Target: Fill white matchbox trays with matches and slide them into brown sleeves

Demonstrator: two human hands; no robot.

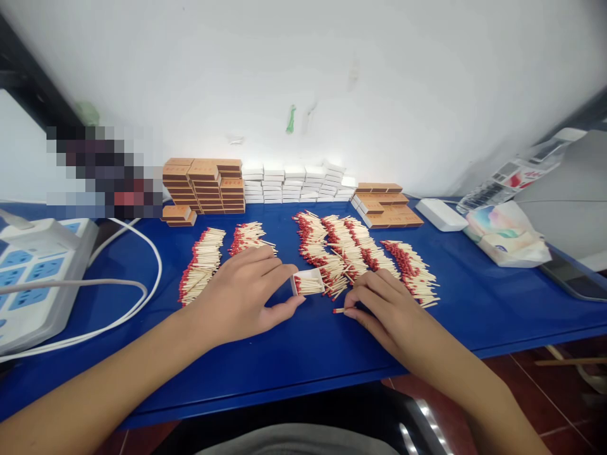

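Note:
My left hand (253, 287) grips the left end of a small white matchbox tray (318, 274) between thumb and fingers. Red-headed matches (307, 286) lie inside the tray, heads to the left. To the right of it, my right hand (379, 306) pinches matchsticks (338, 310) by their pale ends just above the blue table, red heads pointing left; how many is hidden by the fingers. Loose matches are heaped in rows beyond both hands, with one pile (205, 262) left of my left hand and another (412, 272) beyond my right hand.
Against the wall stand stacked brown matchboxes (203, 183), stacked white trays (294, 183) and more brown boxes (393, 215). A power strip (42, 284) with white cables occupies the left. A white block (441, 215), a tissue pack (507, 234) and a plastic bottle (497, 183) are at right.

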